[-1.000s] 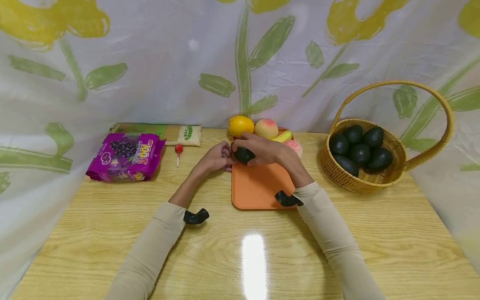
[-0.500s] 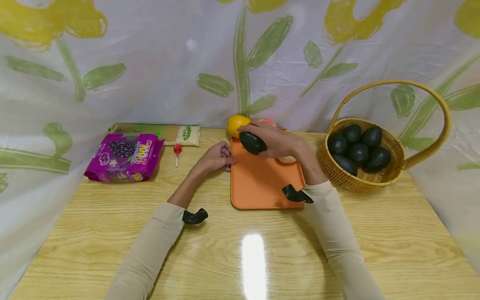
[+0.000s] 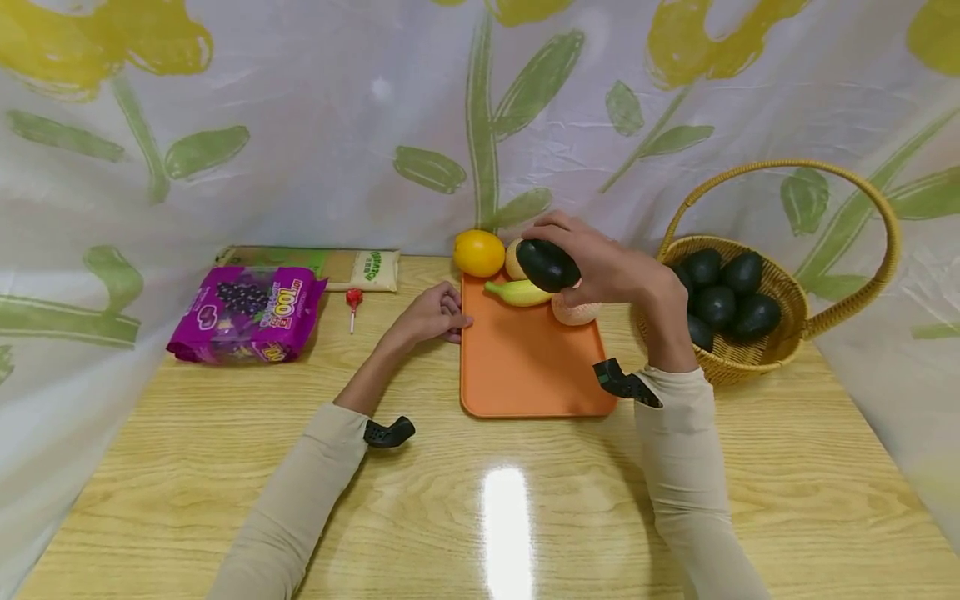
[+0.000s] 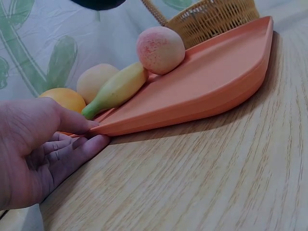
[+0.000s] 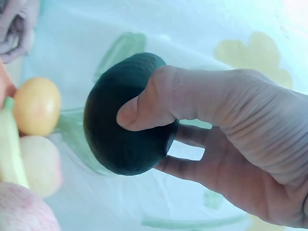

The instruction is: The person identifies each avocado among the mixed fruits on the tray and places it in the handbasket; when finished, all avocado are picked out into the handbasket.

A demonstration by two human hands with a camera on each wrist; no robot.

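In the head view my right hand [image 3: 603, 262] holds a dark avocado [image 3: 549, 265] in the air above the far right part of an orange tray [image 3: 532, 367]. The right wrist view shows the thumb across the avocado [image 5: 127, 115] with fingers behind it. My left hand [image 3: 431, 317] pinches the tray's left edge, thumb on top and a finger under the rim [image 4: 159, 122] in the left wrist view. On the tray's far end lie a banana [image 3: 519, 292] and a pinkish peach [image 3: 576, 313]. An orange [image 3: 479, 252] and another peach [image 5: 41, 163] sit beside the banana.
A wicker basket [image 3: 750, 371] with a tall handle stands at the right, holding several avocados [image 3: 716, 307]. At the left are a purple grape-candy bag [image 3: 243, 315], a lollipop [image 3: 354, 308] and a flat long packet [image 3: 345, 265]. A flowered curtain [image 3: 315, 125] hangs behind the table.
My right hand has lifted the avocado from beside the left hand and carried it right, uncovering the banana and the near part of the fruit. My left hand stays at the tray's edge.
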